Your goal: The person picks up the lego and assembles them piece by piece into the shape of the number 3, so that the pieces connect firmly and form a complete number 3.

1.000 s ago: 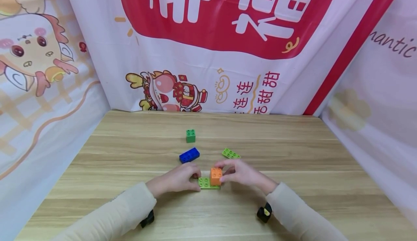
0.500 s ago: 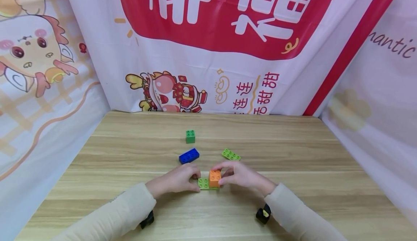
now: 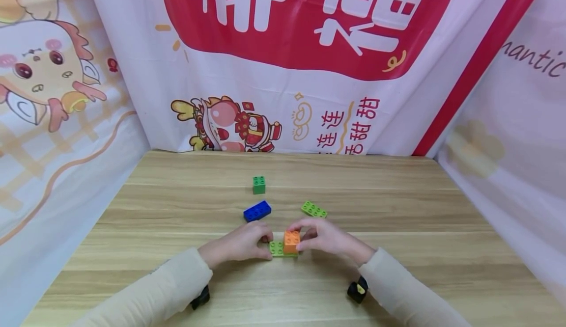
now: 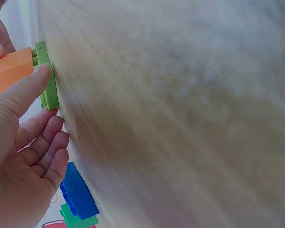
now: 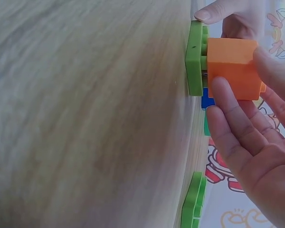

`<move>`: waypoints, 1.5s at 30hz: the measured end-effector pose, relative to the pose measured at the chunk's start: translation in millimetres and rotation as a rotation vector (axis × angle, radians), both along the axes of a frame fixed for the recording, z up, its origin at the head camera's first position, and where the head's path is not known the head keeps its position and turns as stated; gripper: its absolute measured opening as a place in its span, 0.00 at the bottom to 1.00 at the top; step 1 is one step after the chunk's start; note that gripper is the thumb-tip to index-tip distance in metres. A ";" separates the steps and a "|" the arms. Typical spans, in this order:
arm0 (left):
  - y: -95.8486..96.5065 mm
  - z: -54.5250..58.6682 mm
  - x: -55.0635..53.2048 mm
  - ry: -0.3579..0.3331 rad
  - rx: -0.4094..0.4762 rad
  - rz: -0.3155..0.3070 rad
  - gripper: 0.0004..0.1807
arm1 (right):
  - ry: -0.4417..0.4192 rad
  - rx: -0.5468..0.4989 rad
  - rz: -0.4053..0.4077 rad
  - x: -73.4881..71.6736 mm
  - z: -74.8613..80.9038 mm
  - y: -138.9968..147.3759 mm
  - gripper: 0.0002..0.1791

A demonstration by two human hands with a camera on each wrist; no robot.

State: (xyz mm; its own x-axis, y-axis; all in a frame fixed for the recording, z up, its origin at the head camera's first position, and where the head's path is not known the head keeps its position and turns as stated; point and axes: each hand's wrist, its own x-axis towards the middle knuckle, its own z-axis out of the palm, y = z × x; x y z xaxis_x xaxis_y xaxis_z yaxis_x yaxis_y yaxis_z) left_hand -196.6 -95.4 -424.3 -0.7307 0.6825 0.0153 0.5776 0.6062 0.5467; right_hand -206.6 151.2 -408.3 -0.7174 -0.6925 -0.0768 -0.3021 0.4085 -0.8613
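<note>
A light green toy building plate (image 3: 276,248) lies flat on the table, its left end pinched between the thumb and fingers of my left hand (image 3: 245,242). My right hand (image 3: 329,237) pinches an orange toy brick (image 3: 291,241) over the right end of that plate. In the right wrist view, studs of the plate show in a narrow gap under the orange brick (image 5: 232,69), so it is not pressed fully down. The left wrist view has my left thumb (image 4: 31,88) against the edge of the green plate (image 4: 51,88).
Beyond my hands lie a blue brick (image 3: 257,211), a green brick (image 3: 259,185) and a second light green plate (image 3: 314,209). Printed cloth (image 3: 283,91) hangs behind the wooden table (image 3: 380,184) and along both sides.
The orange brick and my right hand have shifted slightly left and nearer to me since a second ago. My left hand keeps its hold on the plate.
</note>
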 end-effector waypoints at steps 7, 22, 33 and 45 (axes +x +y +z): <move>0.0 0.5 -1.1 -0.011 -0.001 -0.002 0.14 | 0.020 0.005 0.010 0.1 1.7 1.4 0.21; 0.5 3.1 0.7 0.001 -0.004 -0.006 0.14 | 0.043 0.003 0.023 1.6 2.1 0.1 0.22; 0.8 -0.1 -0.9 0.038 -0.004 -0.016 0.14 | 0.032 0.017 0.009 1.0 0.1 0.6 0.20; 1.0 -0.5 -1.7 0.041 -0.013 -0.022 0.14 | 0.029 0.015 0.032 4.0 2.1 -1.7 0.18</move>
State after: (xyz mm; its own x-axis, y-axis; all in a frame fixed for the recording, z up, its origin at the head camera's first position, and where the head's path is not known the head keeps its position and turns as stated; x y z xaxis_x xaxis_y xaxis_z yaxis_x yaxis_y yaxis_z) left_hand -198.2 -94.4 -424.8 -0.7147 0.6985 0.0365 0.6126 0.6000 0.5145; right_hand -202.7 149.5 -406.3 -0.6966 -0.7143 -0.0670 -0.3402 0.4112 -0.8457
